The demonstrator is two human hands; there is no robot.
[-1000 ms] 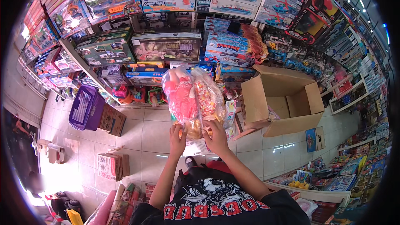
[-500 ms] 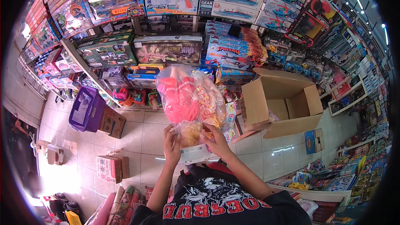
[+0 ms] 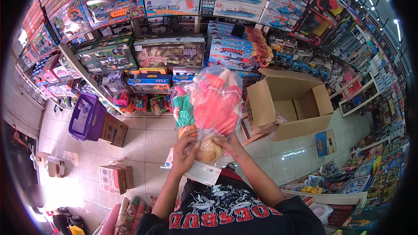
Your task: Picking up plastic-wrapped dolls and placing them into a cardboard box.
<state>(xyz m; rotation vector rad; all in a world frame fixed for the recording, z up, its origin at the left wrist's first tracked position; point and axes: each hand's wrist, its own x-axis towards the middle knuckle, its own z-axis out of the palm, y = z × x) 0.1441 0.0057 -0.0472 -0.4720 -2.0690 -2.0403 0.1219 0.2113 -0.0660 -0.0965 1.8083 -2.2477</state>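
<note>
A doll in a pink-red dress [image 3: 214, 113] lies head toward me in a clear plastic bag, its blond hair at the near end. A white printed card [image 3: 203, 172] closes that end of the bag. My left hand [image 3: 185, 151] is closed on the bag's left edge beside the doll's head. On the other side, my right hand [image 3: 230, 146] grips the bag, fingers over the hair. Partly hidden beneath and to the left is a second bagged doll in green [image 3: 184, 109]. Whether more bags lie under these cannot be seen.
An open cardboard box [image 3: 278, 122] stands at right, and a purple basket [image 3: 90, 115] at left by a brown carton [image 3: 114, 130]. Shelves of boxed toys [image 3: 170, 56] rise ahead. A small carton [image 3: 114, 178] sits on the tiled floor, and a low display [image 3: 322, 193] lies at lower right.
The pink-dressed doll has shifted right and nearer. The yellow-patterned doll beside it is out of sight, and the green-dressed doll now shows at left. Both hands moved slightly right.
</note>
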